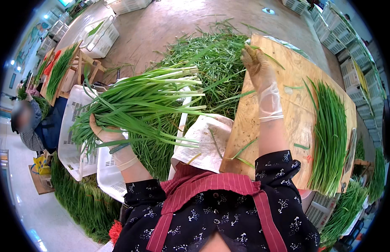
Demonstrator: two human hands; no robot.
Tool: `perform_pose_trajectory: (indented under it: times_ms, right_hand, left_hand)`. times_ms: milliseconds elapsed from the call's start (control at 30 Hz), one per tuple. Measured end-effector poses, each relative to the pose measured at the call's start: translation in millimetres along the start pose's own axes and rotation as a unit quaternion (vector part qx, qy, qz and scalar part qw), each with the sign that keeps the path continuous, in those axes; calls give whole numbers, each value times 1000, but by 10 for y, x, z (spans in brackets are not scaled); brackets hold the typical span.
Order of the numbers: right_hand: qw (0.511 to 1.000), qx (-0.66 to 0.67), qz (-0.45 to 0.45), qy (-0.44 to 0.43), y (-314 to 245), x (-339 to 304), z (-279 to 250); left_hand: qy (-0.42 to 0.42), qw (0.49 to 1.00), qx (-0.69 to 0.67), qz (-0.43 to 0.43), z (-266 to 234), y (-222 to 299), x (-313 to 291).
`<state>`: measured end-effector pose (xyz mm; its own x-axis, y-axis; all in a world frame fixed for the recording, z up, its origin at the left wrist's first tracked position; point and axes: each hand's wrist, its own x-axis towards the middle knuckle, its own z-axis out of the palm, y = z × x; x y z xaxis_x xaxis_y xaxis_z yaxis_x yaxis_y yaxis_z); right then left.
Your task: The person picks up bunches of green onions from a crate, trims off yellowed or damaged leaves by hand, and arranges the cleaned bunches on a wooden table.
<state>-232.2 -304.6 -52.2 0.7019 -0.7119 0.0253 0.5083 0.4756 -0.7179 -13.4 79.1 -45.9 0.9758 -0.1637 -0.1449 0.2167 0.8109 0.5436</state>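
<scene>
My left hand (106, 129), in a thin glove, is closed around the leafy end of a bunch of garlic chives (148, 94). The pale cut stems of the bunch point right, and its leaves hang over the fingers. Farther off, my gloved right hand (257, 69) reaches out above the left edge of a wooden board (283, 109), its fingers stretched out. A few loose green leaves (272, 61) lie against its fingertips; whether any are gripped is hard to see. On the board's right side rests a neat row of chives (329, 138).
A large heap of loose leaves (203, 54) covers the floor ahead. White crates (73, 138) stand left, beside upright chives (77, 197). A white cloth (205, 134) lies before me. Another person (29, 122) sits far left near a tilted board. More crates (329, 33) line the right wall.
</scene>
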Motion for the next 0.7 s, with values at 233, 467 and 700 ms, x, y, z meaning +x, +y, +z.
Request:
perform_pose_trajectory:
  times_ms: [233, 467, 700]
  right_hand:
    - [779, -581, -37, -235, 355, -585, 818]
    - [733, -647, -87, -192, 767, -403, 887]
    - [880, -430, 155, -128, 575, -493, 925]
  left_hand:
    - [-16, 1000, -24, 9, 23, -18, -17]
    - [-94, 995, -14, -4, 173, -107, -90]
    - [3, 999, 41, 23, 349, -105, -137]
